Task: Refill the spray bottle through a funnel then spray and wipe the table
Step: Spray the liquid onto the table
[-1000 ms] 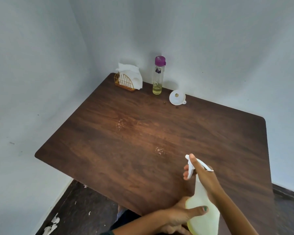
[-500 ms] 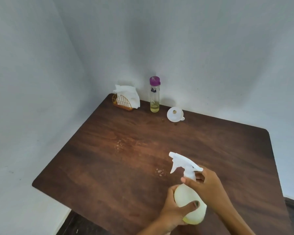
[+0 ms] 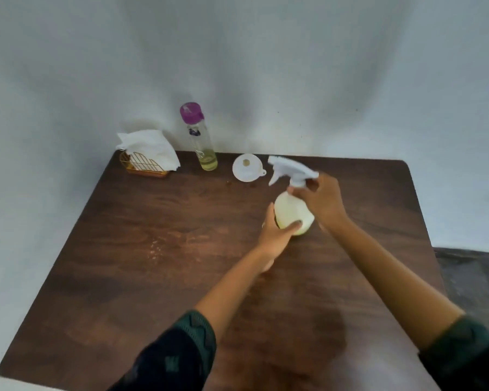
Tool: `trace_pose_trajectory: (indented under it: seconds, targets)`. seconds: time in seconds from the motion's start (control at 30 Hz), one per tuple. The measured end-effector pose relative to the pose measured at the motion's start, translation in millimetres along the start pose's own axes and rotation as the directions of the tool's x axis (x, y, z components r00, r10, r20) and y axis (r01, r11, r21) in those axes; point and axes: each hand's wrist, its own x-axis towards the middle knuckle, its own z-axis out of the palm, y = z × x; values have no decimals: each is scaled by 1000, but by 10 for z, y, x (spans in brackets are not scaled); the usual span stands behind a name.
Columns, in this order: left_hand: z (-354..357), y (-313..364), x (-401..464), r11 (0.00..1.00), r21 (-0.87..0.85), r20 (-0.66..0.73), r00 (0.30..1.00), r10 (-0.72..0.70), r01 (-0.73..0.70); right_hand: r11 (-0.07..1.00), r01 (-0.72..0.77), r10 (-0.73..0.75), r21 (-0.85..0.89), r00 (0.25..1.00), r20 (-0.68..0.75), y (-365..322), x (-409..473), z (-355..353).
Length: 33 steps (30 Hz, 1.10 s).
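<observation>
While the left hand [image 3: 277,232] grips the bottle [image 3: 292,214] body, standing mid-table [image 3: 153,277], the right hand [image 3: 321,200] pinches the sprayer [image 3: 291,169] collar just above. Risk: if the collar sticks, the twist could tip the bottle, spilling liquid. Beyond: funnel [image 3: 247,171], purple-cap flask [image 3: 198,136] w/ refill, napkins [image 3: 150,149].

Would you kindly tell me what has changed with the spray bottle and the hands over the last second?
Both hands carried the spray bottle away from the near table edge toward the funnel, where it now stands. The left hand still wraps its body; the right hand has shifted from the trigger head to the collar beneath it. The funnel, the purple-capped bottle and the napkin holder kept their places.
</observation>
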Motion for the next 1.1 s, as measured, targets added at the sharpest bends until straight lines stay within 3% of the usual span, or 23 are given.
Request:
trace_pose_trajectory:
  seconds: [0.23,0.47,0.63,0.93,1.1]
  targets:
    - [240,446,732,990,138,-5,1000,19,-18,1000,-22,21,0,993,-113,38,913,-112]
    - [375,703,1049,958,281,8,998,54,-54,997,-34,42,63,990,-132,72,1291,-118]
    - [319,777,1130,960,278,36,999,7,-17,999,-33,36,32,994,-102,43,1405,-82]
    - [201,761,954,958,279,4,998,69,-68,996,-88,87,-11,993,-74,46,1302,-94]
    - [-44,658,659,964,237,-50,990,135,-120,968,-250,244,19,924,-295,61,913,-91]
